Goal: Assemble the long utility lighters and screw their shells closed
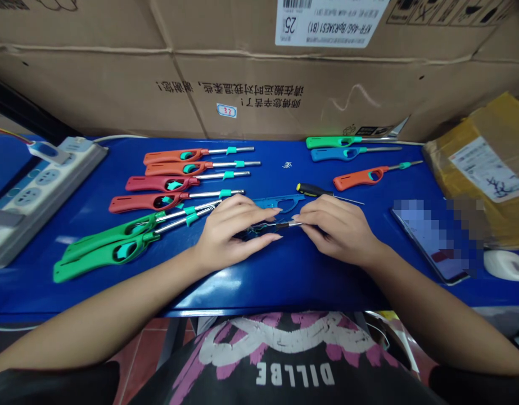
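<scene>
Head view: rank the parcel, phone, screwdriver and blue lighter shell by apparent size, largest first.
1. Parcel
2. Phone
3. Unsure between screwdriver and blue lighter shell, seemingly partly hidden by left hand.

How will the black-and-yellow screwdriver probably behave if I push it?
The screwdriver should stay stiff, given its straight shaft. Its rounded handle may roll, and it could slide easily, since the table looks glossy.

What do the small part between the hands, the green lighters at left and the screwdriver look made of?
Small part: silvery end suggests metal; dark middle is too small to tell.
Green lighters: smooth, evenly coloured bodies suggest moulded plastic; reflective barrels look metallic.
Screwdriver: thin silvery shaft, probably metal; black-and-yellow handle, plastic or rubber.
</scene>
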